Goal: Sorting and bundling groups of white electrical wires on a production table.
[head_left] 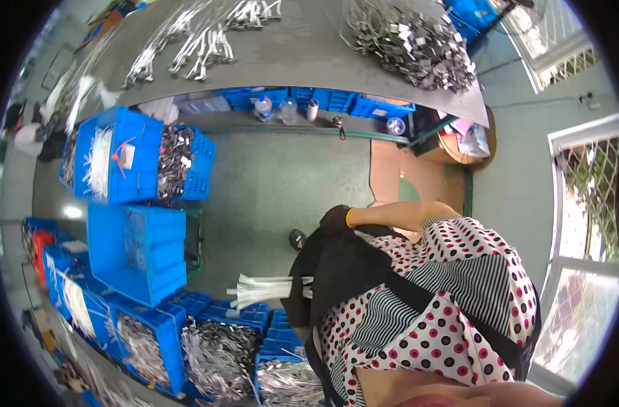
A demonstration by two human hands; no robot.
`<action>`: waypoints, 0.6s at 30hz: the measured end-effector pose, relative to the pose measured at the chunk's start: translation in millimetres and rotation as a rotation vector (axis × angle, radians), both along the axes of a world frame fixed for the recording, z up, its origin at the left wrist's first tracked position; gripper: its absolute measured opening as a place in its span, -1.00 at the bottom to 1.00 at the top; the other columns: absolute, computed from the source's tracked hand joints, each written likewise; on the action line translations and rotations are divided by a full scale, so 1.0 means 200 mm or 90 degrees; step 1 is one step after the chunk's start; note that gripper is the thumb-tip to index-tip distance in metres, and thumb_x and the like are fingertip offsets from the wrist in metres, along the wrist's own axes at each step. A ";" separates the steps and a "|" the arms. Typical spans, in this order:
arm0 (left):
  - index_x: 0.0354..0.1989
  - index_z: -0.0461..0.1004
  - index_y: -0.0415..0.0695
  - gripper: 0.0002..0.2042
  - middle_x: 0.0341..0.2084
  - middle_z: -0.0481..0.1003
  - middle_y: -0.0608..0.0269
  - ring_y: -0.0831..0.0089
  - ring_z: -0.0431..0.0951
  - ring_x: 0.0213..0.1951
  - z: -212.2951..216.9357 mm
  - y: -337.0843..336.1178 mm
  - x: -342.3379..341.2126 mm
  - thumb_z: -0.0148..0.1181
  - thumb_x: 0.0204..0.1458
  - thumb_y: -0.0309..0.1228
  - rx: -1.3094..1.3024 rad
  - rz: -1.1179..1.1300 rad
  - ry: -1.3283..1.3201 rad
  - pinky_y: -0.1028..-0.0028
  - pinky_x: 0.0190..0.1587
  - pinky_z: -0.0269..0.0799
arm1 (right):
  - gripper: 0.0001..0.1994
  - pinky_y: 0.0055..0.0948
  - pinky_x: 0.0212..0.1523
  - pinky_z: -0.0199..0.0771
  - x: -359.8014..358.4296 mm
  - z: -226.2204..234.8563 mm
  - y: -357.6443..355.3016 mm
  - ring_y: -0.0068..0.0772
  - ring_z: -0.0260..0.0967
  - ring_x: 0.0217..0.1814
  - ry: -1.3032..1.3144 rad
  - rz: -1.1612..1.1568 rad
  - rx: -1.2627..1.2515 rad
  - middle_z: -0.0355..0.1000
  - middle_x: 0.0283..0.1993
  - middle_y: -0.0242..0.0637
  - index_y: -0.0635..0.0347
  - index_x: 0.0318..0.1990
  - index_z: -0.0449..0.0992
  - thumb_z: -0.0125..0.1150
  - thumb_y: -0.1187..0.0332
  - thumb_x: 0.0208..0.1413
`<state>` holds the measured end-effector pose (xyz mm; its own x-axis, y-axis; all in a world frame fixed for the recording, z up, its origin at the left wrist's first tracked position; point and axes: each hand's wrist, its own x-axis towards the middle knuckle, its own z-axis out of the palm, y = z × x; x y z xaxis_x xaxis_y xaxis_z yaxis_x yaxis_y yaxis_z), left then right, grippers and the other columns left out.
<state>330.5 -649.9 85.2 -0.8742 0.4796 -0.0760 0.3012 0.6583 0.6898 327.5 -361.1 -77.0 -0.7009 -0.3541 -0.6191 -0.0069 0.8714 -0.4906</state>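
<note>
At my left side, a bundle of white cable-like strips (263, 289) sticks out past my black apron (353, 271), its loose ends fanned toward the left. A dark band, which seems to be my gloved left hand (296, 290), crosses the bundle, and a little white shows on its other side. Its fingers blend into the apron. My right hand (336, 220), in a dark glove with a yellow cuff, rests against the apron front at the waist. Its finger shape is lost in the black. My right forearm is bare below a polka-dot sleeve.
A grey table (303, 47) ahead bears white cable bunches (204, 51) and a dark heap of metal-tipped cables (425, 51). Bottles (263, 107) stand on the shelf beneath. To the left are a blue crate (136, 251), more filled crates (218, 353), and a green floor (255, 183).
</note>
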 end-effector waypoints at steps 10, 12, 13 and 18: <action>-0.08 0.56 -0.18 -0.73 -0.34 0.59 0.25 0.53 0.57 -0.29 -0.05 0.61 -0.81 0.16 0.01 -0.50 0.237 -0.368 -0.499 0.49 -0.25 0.44 | -0.68 -0.05 -0.07 0.51 0.11 0.36 0.50 0.05 0.52 -0.04 0.244 -0.667 -0.009 0.55 -0.07 -0.04 0.17 -0.07 0.55 0.14 0.20 0.09; -0.03 0.55 -0.23 -0.68 -0.29 0.61 0.23 0.51 0.57 -0.28 -0.06 0.86 -0.97 0.11 0.01 -0.56 0.136 -0.523 -0.724 0.48 -0.26 0.44 | -0.69 -0.05 -0.08 0.52 0.09 0.45 0.70 0.06 0.52 -0.06 0.231 -0.764 0.059 0.55 -0.11 -0.04 0.14 -0.04 0.53 0.14 0.21 0.11; -0.04 0.56 -0.29 -0.67 -0.26 0.61 0.19 0.43 0.58 -0.28 0.11 0.95 -0.92 0.09 -0.01 -0.58 0.146 -0.155 -0.881 0.46 -0.23 0.47 | -0.68 -0.05 -0.10 0.52 0.07 0.37 0.83 0.06 0.51 -0.08 0.302 -0.787 0.092 0.55 -0.11 -0.05 0.12 -0.01 0.52 0.14 0.22 0.11; -0.05 0.55 -0.31 -0.69 -0.28 0.60 0.12 0.38 0.60 -0.26 0.09 1.43 -1.11 0.13 0.01 -0.54 0.108 -0.234 -0.853 0.45 -0.17 0.52 | -0.66 -0.03 -0.14 0.51 -0.25 0.47 1.48 0.09 0.48 -0.08 0.469 -0.956 0.294 0.48 -0.02 -0.04 0.02 0.07 0.48 0.13 0.26 0.12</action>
